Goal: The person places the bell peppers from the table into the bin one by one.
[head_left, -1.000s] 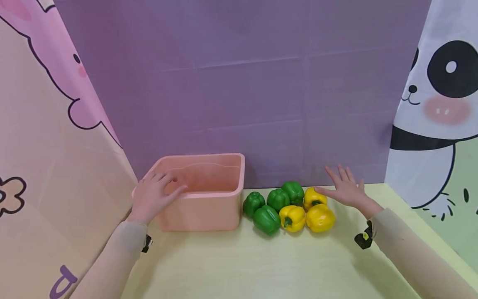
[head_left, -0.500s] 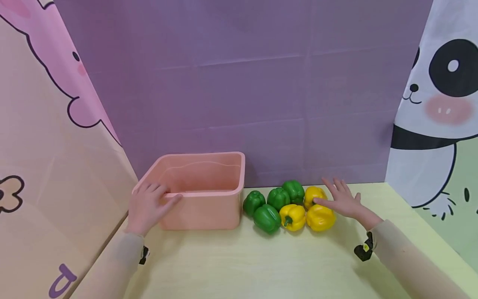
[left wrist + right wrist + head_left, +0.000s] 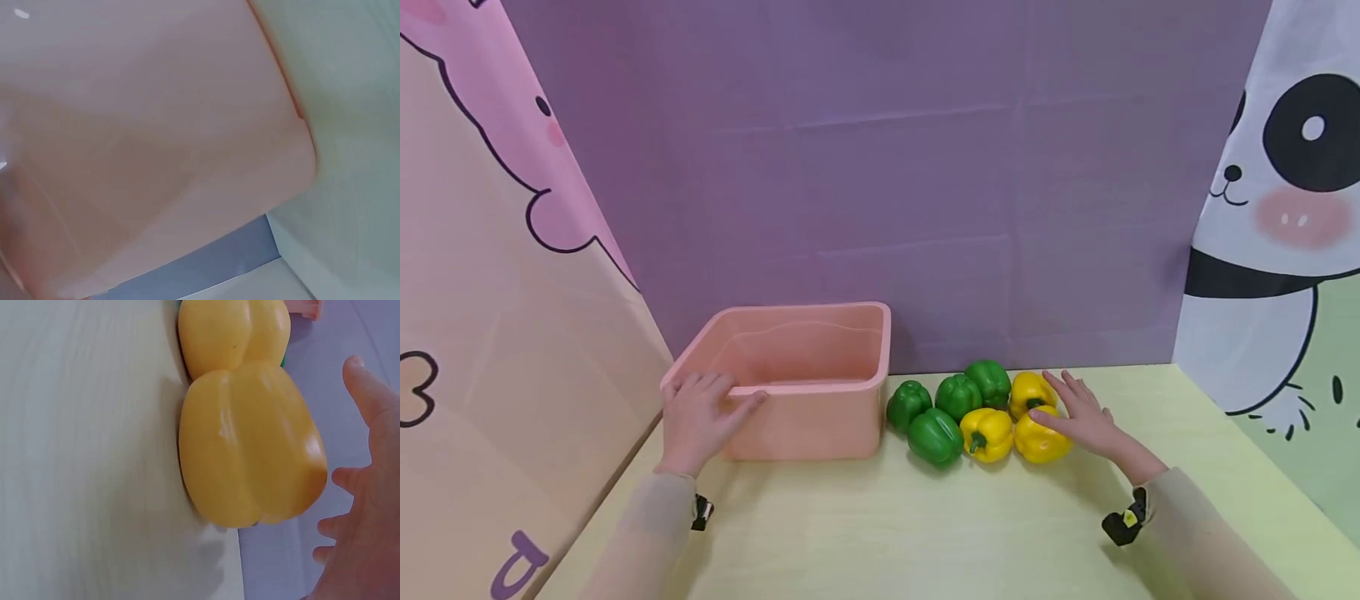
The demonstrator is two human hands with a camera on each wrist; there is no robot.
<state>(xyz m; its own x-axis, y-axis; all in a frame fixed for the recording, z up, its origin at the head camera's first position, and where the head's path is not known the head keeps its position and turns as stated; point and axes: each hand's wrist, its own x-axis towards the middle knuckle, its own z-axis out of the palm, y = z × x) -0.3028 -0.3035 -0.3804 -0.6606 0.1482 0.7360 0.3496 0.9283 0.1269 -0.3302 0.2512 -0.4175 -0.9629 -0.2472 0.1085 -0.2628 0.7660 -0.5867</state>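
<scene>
My left hand (image 3: 696,421) holds the front left corner of a pink plastic bin (image 3: 808,425), fingers over the rim and thumb along the outer front wall. That bin's smooth wall (image 3: 156,125) fills most of the left wrist view. Spread fingers mark my right hand (image 3: 1086,421), hovering just over the rightmost yellow bell pepper (image 3: 1045,442) and grasping nothing. In the right wrist view the hand (image 3: 372,500) is beside that plump yellow pepper (image 3: 250,450), fingertips close to its side. Another yellow pepper (image 3: 1030,390) sits behind it, a third (image 3: 987,437) to its left.
Several green bell peppers (image 3: 935,437) lie between the bin and the yellow ones on the pale wooden table (image 3: 880,533). A purple cloth backdrop (image 3: 880,183) stands right behind. Printed panels close off the left (image 3: 512,333) and the right side (image 3: 1285,225).
My left hand has come down onto the bin's rim. The right hand has lowered from above the peppers to just over the rightmost yellow one. Bin and peppers stay put.
</scene>
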